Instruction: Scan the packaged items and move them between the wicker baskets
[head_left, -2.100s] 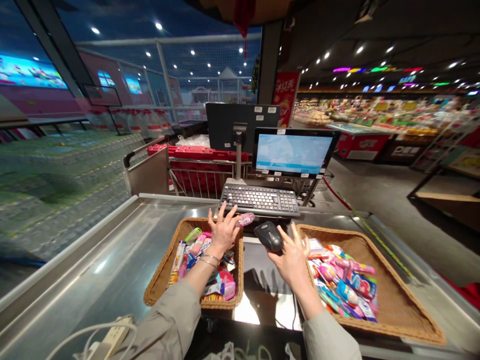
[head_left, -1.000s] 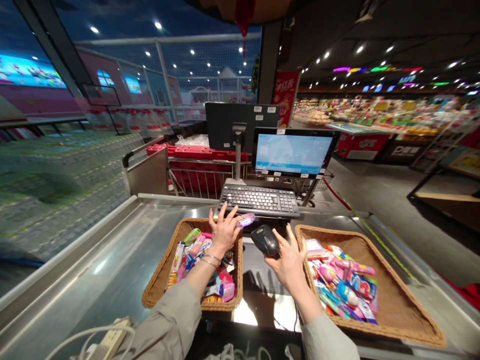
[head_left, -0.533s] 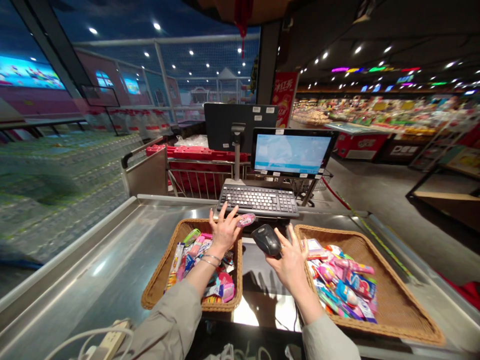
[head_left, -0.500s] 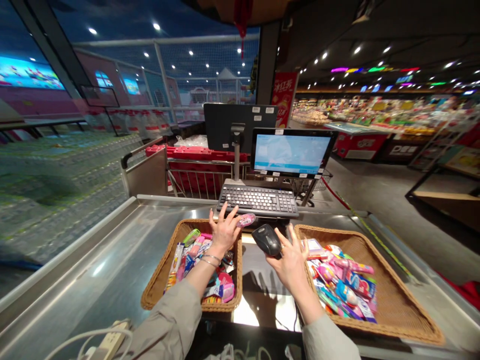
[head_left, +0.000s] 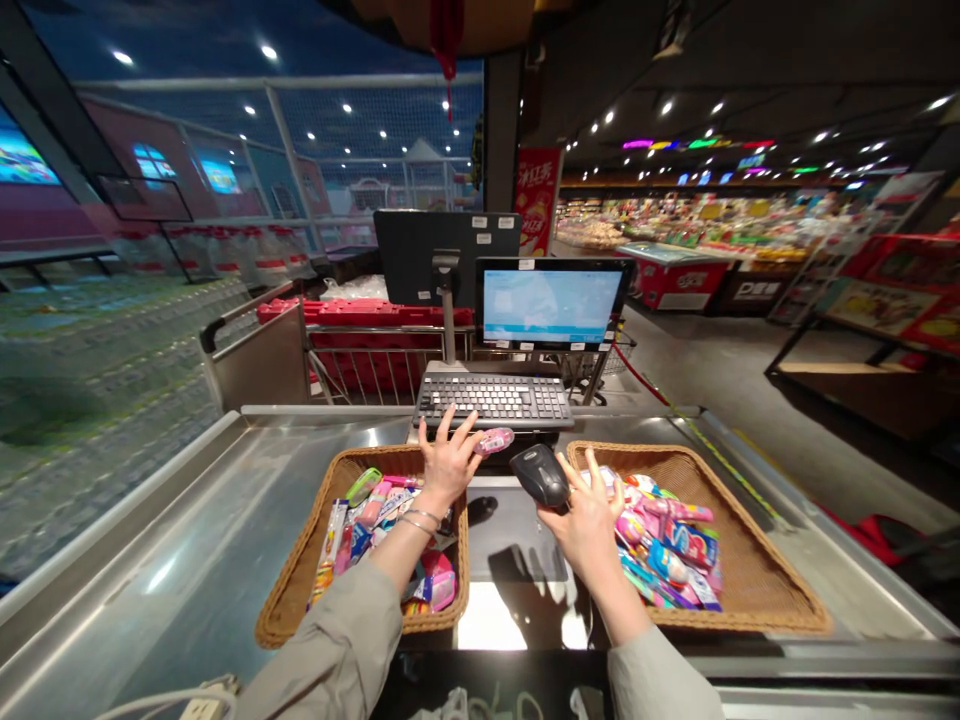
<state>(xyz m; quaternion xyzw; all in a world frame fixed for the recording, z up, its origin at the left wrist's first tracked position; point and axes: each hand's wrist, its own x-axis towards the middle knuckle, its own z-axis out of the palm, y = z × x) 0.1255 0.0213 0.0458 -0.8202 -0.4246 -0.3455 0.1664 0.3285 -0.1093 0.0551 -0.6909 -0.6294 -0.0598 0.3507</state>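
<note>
My left hand [head_left: 448,462] is over the far right part of the left wicker basket [head_left: 289,590]. Between its thumb and fingertips it pinches a small pink packaged item [head_left: 495,440]; its exact kind is too small to tell. My right hand [head_left: 589,515] grips a black handheld barcode scanner [head_left: 540,475], whose head faces left, close to the pink item but apart from it. Colourful small packaged goods [head_left: 367,515] lie in the left basket, partly behind my left forearm. More such packages [head_left: 667,550] fill the left part of the right wicker basket [head_left: 765,570].
A black keyboard [head_left: 495,397] stands just beyond my hands, with a lit screen [head_left: 551,305] behind it. Both baskets rest on a metal counter [head_left: 217,520]. A white cable and power strip [head_left: 206,705] lie at the lower left. Beyond are shopping carts [head_left: 375,365].
The view has turned to the right. Both hands have shifted slightly right over the counter, still holding the pink item and the scanner. The scanner is a little higher and farther right.
</note>
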